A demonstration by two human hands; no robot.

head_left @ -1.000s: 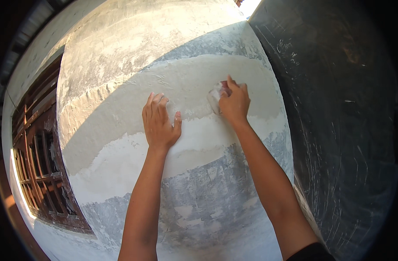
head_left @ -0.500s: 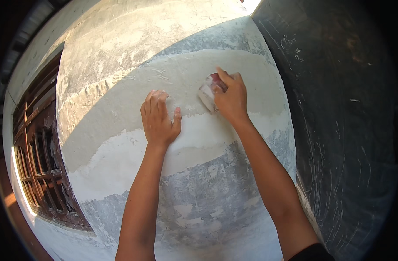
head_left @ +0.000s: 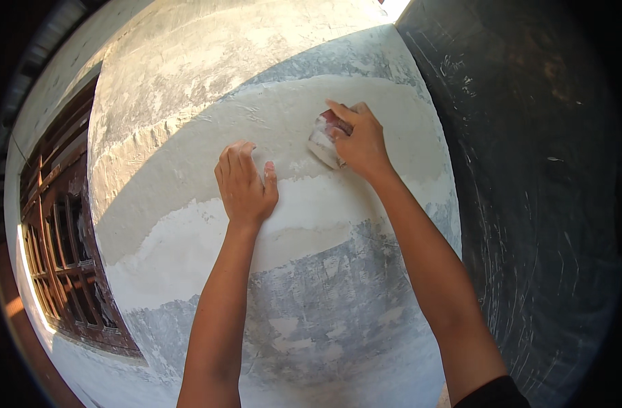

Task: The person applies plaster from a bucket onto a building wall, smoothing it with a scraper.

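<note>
In my right hand (head_left: 363, 139) is a putty scraper (head_left: 325, 146) with a dark red grip and a blade smeared with white filler. Its wide lower edge lies against the pale coated band of the wall (head_left: 297, 248), right of centre. My fingers wrap round the grip and partly hide it. To the left, my left hand (head_left: 245, 185) rests near or on the same band, holding nothing visible. Its fingers are bent at the tips, the thumb stands apart, and whitish residue marks them.
A brown wooden window frame with bars (head_left: 70, 251) is set in the wall at the left. Along the right side hangs a dark, white-streaked sheet or panel (head_left: 542, 204). Bare grey plaster (head_left: 311, 319) shows below the coated band, and sunlit rough plaster (head_left: 188, 61) above.
My right hand and the scraper have shifted slightly up and left, with the scraper tilted a little differently. My left hand has moved slightly left.
</note>
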